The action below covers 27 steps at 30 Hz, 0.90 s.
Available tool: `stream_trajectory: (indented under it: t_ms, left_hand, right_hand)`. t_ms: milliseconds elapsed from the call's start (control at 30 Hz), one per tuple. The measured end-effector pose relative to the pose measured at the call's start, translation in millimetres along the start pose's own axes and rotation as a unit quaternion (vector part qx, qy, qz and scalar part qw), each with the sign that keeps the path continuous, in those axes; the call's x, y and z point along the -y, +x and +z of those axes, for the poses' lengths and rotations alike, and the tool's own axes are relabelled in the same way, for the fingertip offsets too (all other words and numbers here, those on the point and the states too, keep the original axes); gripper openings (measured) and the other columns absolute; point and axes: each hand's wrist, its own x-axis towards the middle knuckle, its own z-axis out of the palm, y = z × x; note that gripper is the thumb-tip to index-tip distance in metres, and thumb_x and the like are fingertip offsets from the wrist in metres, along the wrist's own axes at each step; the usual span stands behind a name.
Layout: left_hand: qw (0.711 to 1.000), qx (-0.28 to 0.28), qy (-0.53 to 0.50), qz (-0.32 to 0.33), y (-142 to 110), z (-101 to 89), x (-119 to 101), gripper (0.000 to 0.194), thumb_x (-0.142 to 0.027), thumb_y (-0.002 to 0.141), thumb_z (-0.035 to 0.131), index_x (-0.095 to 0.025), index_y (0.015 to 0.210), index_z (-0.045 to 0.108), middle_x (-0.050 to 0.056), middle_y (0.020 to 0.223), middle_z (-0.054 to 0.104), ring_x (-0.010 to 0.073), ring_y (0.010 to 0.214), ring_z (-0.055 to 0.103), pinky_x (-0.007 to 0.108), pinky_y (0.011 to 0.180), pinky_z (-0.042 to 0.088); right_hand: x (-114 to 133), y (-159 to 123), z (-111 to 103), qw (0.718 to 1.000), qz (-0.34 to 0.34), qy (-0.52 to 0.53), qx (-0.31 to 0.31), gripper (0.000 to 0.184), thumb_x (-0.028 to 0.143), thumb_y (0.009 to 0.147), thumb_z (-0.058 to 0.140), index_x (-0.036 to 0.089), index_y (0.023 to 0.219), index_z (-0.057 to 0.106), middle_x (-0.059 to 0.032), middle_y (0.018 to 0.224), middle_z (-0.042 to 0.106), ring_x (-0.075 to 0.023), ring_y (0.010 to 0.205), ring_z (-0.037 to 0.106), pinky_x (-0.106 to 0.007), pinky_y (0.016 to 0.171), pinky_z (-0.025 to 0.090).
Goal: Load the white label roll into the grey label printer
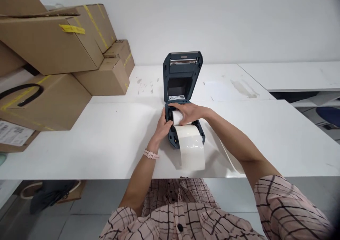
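Note:
A dark grey label printer (172, 139) stands on the white table with its lid (182, 75) tilted up and back. Inside its bay lies a white label roll (177, 117), and a strip of blank labels (192, 151) runs from it over the printer's front toward the table edge. My left hand (162, 126) grips the printer's left side, its thumb over the inner rim beside the roll. From above, my right hand (188, 112) is closed over the roll, fingers spread across its top and hiding its right part.
Cardboard boxes (53, 45) are stacked on the left of the white table (111, 140). Another paper strip (233, 158) lies under my right forearm near the front edge. A blue stool (329, 115) stands at the far right, and a dark bag (50, 195) sits below on the left.

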Motion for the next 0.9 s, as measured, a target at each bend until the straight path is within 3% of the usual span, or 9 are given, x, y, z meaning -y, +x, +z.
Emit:
stream_trajectory:
  t_ms: [100, 167, 333, 433, 567, 700, 767, 833, 900]
  left_hand:
    - [1.000, 0.023, 0.002, 0.019, 0.8, 0.0, 3.0, 0.093, -0.018, 0.079, 0.063, -0.020, 0.164, 0.026, 0.011, 0.169, 0.036, 0.0315, 0.157, 0.032, 0.046, 0.130, 0.026]
    - [0.999, 0.048, 0.007, 0.016, -1.1, -1.0, 3.4, 0.094, -0.021, 0.083, 0.059, -0.022, 0.167, 0.016, 0.008, 0.173, 0.027, 0.0297, 0.159, 0.028, 0.045, 0.130, 0.026]
    - [0.998, 0.055, 0.015, -0.001, -6.2, -2.6, 3.0, 0.094, -0.025, 0.087, 0.057, -0.029, 0.168, 0.011, 0.001, 0.176, 0.017, 0.0285, 0.161, 0.022, 0.044, 0.131, 0.023]
    - [0.998, 0.056, 0.010, -0.004, -4.3, -2.4, 5.6, 0.095, -0.023, 0.086, 0.057, -0.030, 0.168, 0.010, 0.002, 0.175, 0.020, 0.0273, 0.159, 0.027, 0.042, 0.130, 0.025]
    - [0.998, 0.058, 0.008, -0.006, -1.0, -3.1, 8.5, 0.095, -0.021, 0.085, 0.057, -0.030, 0.167, 0.011, 0.003, 0.174, 0.025, 0.0264, 0.157, 0.031, 0.042, 0.128, 0.029]
    - [0.998, 0.059, 0.000, -0.009, -2.0, -4.1, 6.9, 0.095, -0.021, 0.085, 0.058, -0.029, 0.167, 0.012, 0.004, 0.173, 0.029, 0.0271, 0.156, 0.034, 0.043, 0.128, 0.030]
    - [0.998, 0.056, -0.006, -0.007, -3.1, -3.5, 5.4, 0.096, -0.021, 0.084, 0.059, -0.028, 0.167, 0.013, 0.005, 0.172, 0.031, 0.0281, 0.156, 0.034, 0.043, 0.128, 0.030]
    - [0.999, 0.045, -0.010, -0.007, -3.8, -2.0, 4.0, 0.096, -0.020, 0.082, 0.060, -0.027, 0.167, 0.015, 0.005, 0.172, 0.031, 0.0284, 0.156, 0.034, 0.043, 0.128, 0.029]
    - [0.999, 0.032, -0.014, -0.009, -3.9, 0.1, 2.9, 0.096, -0.019, 0.081, 0.061, -0.026, 0.167, 0.018, 0.006, 0.172, 0.030, 0.0283, 0.157, 0.033, 0.042, 0.129, 0.028]
  right_hand:
    - [-1.7, -28.8, -23.8, 0.992, -0.091, 0.088, 0.021, 0.106, 0.046, 0.068, 0.088, 0.033, 0.160, 0.036, -0.0090, 0.130, 0.069, -0.0345, 0.113, 0.068, -0.052, 0.099, 0.055]
    - [-7.7, -52.7, -42.5, 0.986, -0.110, 0.128, 0.002, 0.103, 0.051, 0.073, 0.086, 0.032, 0.160, 0.034, -0.0089, 0.138, 0.063, -0.0317, 0.120, 0.064, -0.047, 0.106, 0.052]
    - [-42.4, -94.5, -73.9, 0.985, -0.033, 0.143, -0.093, 0.105, 0.050, 0.072, 0.086, 0.034, 0.161, 0.032, -0.0097, 0.144, 0.057, -0.0360, 0.134, 0.056, -0.046, 0.110, 0.051]
    - [-71.0, -94.6, -68.3, 0.984, 0.043, 0.121, -0.124, 0.098, 0.045, 0.075, 0.081, 0.034, 0.160, 0.033, -0.0116, 0.146, 0.056, -0.0386, 0.134, 0.056, -0.048, 0.104, 0.055]
    - [-101.9, -73.0, -37.9, 0.979, 0.112, 0.091, -0.147, 0.091, 0.038, 0.075, 0.076, 0.029, 0.157, 0.038, -0.0155, 0.149, 0.055, -0.0431, 0.141, 0.050, -0.052, 0.096, 0.059]
    - [-116.1, -65.4, -16.3, 0.969, 0.141, 0.097, -0.177, 0.095, 0.048, 0.072, 0.082, 0.027, 0.155, 0.041, -0.0167, 0.154, 0.052, -0.0446, 0.147, 0.044, -0.060, 0.109, 0.050]
    - [-121.0, -80.0, -15.7, 0.959, 0.158, 0.145, -0.184, 0.096, 0.058, 0.077, 0.079, 0.030, 0.159, 0.037, -0.0155, 0.157, 0.052, -0.0422, 0.146, 0.047, -0.061, 0.114, 0.046]
    - [-127.0, -105.7, -17.2, 0.942, 0.166, 0.217, -0.195, 0.085, 0.063, 0.087, 0.068, 0.035, 0.160, 0.036, -0.0120, 0.157, 0.054, -0.0377, 0.144, 0.051, -0.060, 0.119, 0.043]
    - [-133.1, -134.9, -14.6, 0.928, 0.169, 0.271, -0.194, 0.073, 0.065, 0.090, 0.062, 0.038, 0.155, 0.044, -0.0097, 0.154, 0.058, -0.0357, 0.143, 0.054, -0.059, 0.121, 0.040]
